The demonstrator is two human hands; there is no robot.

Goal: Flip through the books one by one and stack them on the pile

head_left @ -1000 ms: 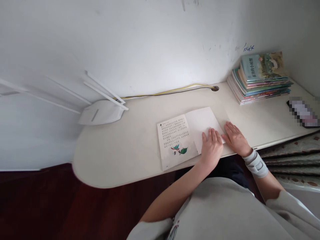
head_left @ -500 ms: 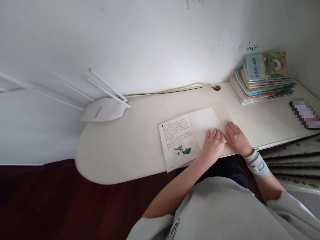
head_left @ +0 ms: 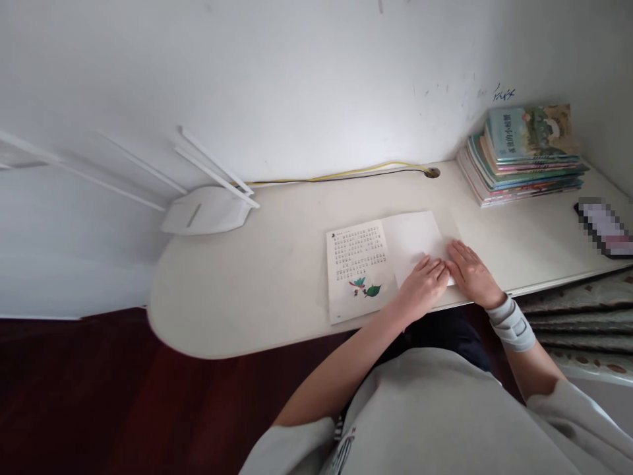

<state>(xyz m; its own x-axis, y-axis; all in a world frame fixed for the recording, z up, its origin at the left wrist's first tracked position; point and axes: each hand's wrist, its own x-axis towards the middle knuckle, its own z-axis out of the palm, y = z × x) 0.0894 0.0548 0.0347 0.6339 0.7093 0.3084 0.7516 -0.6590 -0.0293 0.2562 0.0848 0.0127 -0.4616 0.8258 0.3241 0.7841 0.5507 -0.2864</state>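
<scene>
An open book or booklet (head_left: pixel 359 300) lies near the desk's front edge. Its left page carries printed text and a small drawing of an insect with a green leaf; the page to the right is blank white paper (head_left: pixel 413 237). My left hand (head_left: pixel 425 287) rests on the lower right of the white page, fingers stretched out and nothing gripped. Just beyond that page's right edge, my right hand (head_left: pixel 472 276) lies flat with its fingers extended, over what looks like a faint see-through sheet (head_left: pixel 448 227). The fingertips of both hands nearly meet.
A stack of books (head_left: pixel 527 155) stands at the back right, with a pixelated phone-like object (head_left: pixel 606 227) in front. On the left sits a white router (head_left: pixel 208 211) with antennas. Yellow and black cables (head_left: pixel 346 174) run along the wall to a desk hole (head_left: pixel 432 173). A patterned curtain (head_left: pixel 583 323) hangs lower right.
The book has slid slightly right, and its left page now lies straighter over the desk edge. My left hand has moved a little right, closer to my right hand. The view has shifted slightly.
</scene>
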